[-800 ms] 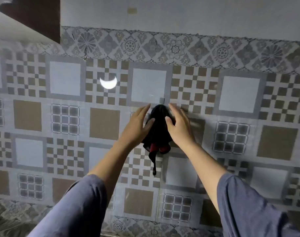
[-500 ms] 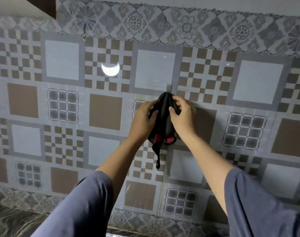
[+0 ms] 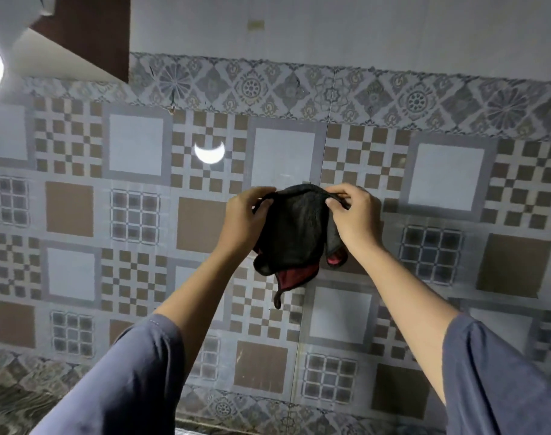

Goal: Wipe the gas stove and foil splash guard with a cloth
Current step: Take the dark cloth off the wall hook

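A dark grey cloth (image 3: 294,233) with a red underside and a thin hanging loop is held up in front of the patterned foil splash guard (image 3: 136,221). My left hand (image 3: 244,222) grips the cloth's upper left edge. My right hand (image 3: 354,219) pinches its upper right edge. The cloth hangs spread between both hands, with its lower corners drooping. The gas stove is not in view.
A plain white wall (image 3: 330,29) rises above the splash guard's floral border. A dark brown cabinet corner (image 3: 92,36) juts in at the upper left. A bright light reflection (image 3: 209,151) glints on the foil. A dark marbled counter (image 3: 13,400) shows at the bottom left.
The hands have pulled apart and spread the bunched cloth open between them. The fingers, flat on the cloth before, now pinch its top edge.
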Available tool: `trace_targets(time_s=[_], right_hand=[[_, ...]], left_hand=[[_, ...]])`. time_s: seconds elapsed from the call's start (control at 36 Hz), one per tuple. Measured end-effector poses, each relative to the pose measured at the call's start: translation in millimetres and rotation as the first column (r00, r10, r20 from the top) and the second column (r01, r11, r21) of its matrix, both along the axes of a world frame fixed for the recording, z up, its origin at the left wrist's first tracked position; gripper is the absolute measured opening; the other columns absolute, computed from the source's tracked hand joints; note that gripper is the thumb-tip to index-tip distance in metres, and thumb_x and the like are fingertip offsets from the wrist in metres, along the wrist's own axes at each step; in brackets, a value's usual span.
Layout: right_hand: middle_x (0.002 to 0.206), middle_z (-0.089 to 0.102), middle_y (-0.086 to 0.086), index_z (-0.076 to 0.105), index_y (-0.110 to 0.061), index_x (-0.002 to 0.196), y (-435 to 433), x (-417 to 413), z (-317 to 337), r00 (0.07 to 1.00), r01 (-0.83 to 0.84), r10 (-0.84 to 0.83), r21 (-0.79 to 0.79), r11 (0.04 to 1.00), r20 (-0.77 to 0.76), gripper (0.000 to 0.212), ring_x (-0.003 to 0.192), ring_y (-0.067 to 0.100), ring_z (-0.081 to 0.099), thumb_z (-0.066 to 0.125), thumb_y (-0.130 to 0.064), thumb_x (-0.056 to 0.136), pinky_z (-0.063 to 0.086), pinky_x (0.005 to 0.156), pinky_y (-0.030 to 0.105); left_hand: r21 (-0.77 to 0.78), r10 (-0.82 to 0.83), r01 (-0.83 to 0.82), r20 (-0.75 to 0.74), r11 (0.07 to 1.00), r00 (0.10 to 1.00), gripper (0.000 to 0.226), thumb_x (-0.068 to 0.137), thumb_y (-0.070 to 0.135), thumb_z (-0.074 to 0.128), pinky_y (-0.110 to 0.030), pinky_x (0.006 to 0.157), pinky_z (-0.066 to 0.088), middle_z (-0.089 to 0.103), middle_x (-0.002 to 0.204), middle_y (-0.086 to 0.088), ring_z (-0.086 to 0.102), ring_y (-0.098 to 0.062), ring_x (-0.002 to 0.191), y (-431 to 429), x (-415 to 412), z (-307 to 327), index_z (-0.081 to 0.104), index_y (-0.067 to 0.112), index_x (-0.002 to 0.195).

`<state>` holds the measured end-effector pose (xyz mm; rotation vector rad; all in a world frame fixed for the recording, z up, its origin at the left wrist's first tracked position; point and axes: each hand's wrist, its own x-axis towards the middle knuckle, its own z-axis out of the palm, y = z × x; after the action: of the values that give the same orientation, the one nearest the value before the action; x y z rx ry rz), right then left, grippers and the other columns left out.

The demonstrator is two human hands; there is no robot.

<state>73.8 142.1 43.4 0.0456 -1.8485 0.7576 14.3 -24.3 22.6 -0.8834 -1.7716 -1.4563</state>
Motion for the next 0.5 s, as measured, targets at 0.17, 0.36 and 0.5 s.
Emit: trace_targets(time_s=[0.17, 0.36, 0.5], right_hand=[[0.1, 0.069, 0.004, 0.069, -0.01, 0.098, -6.8, 50.7, 3.3, 0.995, -0.018, 0.01, 0.09, 0.996, 0.098, 0.016, 0.087, 0.011, 0.06, 0.063, -0.005, 0.084, 0.048, 0.081, 0.022], [0.097, 0.064, -0.003, 0.068, -0.01, 0.096, -22.5, 110.5, -13.9, 0.995, -0.001, -0.012, 0.131, 0.991, 0.098, 0.014, 0.081, 0.01, 0.055, 0.062, -0.005, 0.084, 0.037, 0.067, 0.0], [0.096, 0.065, 0.0, 0.067, -0.011, 0.093, -24.5, 147.7, -32.7, 0.993, 0.016, -0.033, 0.145, 0.989, 0.117, 0.013, 0.082, 0.012, 0.057, 0.062, -0.003, 0.083, 0.042, 0.073, 0.014]], left_hand=[[-0.079, 0.025, -0.031, -0.076, 0.996, 0.997, 0.024, 0.09, 0.009, 0.054, -0.008, 0.074, 0.046, 0.068, 0.108, -0.006, 0.059, -0.01, 0.09, -24.3, 35.9, 8.3, 0.065, 0.009, 0.112], [-0.12, -0.053, 0.044, -0.066, 0.992, 0.996, 0.022, 0.088, 0.008, 0.058, -0.018, 0.073, 0.053, 0.065, 0.095, 0.004, 0.062, -0.014, 0.082, -43.1, 84.7, -8.1, 0.067, 0.01, 0.108], [-0.11, -0.157, 0.16, 0.04, 0.981, 0.987, 0.02, 0.086, 0.007, 0.059, -0.005, 0.065, 0.049, 0.067, 0.092, 0.005, 0.062, -0.004, 0.074, -38.9, 114.1, -41.4, 0.069, 0.012, 0.102]])
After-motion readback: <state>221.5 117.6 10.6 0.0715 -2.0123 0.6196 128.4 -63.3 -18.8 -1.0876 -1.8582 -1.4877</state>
